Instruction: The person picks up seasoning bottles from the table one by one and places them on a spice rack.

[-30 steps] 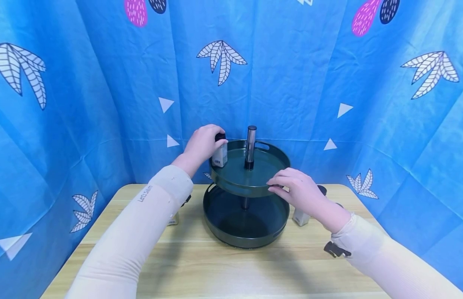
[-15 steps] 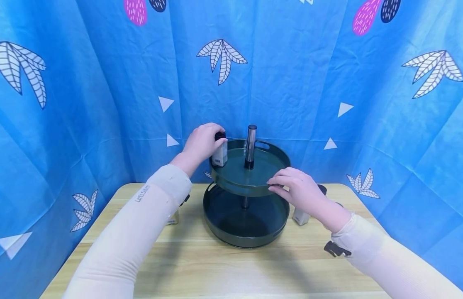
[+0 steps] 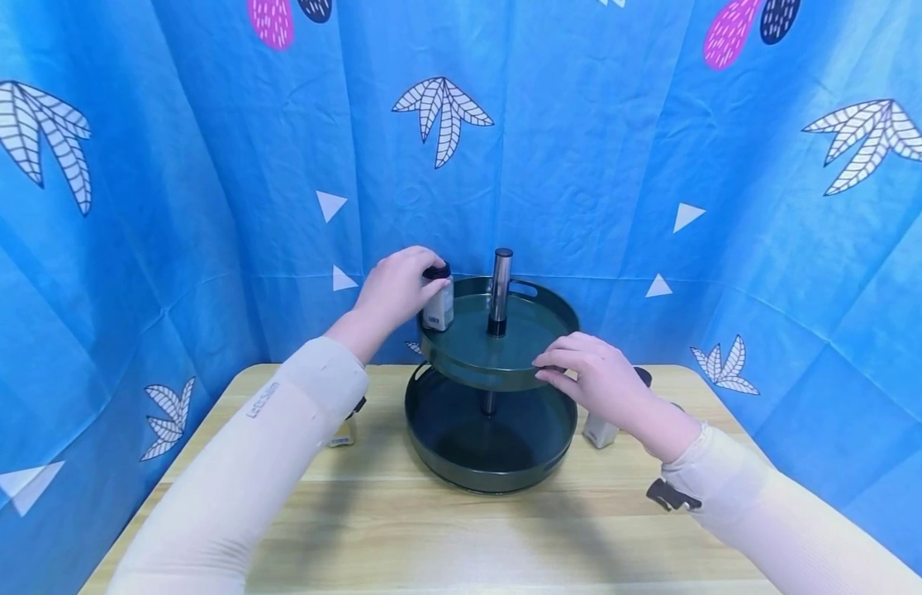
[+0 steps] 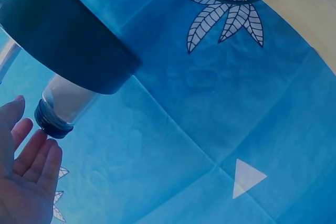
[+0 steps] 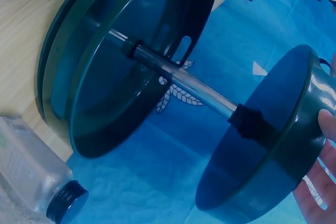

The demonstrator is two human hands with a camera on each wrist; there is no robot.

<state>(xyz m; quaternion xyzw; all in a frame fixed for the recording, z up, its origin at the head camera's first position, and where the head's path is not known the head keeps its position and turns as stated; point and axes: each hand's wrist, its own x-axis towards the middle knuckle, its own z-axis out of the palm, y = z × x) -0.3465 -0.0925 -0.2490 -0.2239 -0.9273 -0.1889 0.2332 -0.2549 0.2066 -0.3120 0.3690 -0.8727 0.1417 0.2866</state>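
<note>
A dark green two-tier tray stand with a silver post (image 3: 500, 289) stands on the table. On the left of its upper tray (image 3: 472, 373) a clear jar (image 3: 439, 307) with white contents and a black cap stands upright. My left hand (image 3: 394, 291) is at the cap; in the left wrist view the fingers of that hand (image 4: 32, 174) are extended beside the cap, thumb apart from it. My right hand (image 3: 595, 380) pinches the front right rim of the upper tray between thumb and fingers. The lower tray (image 3: 491, 481) holds nothing visible.
Left of the stand, a jar with yellow contents (image 3: 344, 432) is partly hidden by my left arm. To the right, a pale jar (image 3: 601, 432) sits partly behind my right hand, near another dark cap. A blue patterned curtain (image 3: 595, 165) surrounds the wooden table (image 3: 446, 545).
My left hand has shifted slightly left and loosened from the jar's cap, showing more of it. The jar stays on the upper tray. My right hand has kept its place on the rim.
</note>
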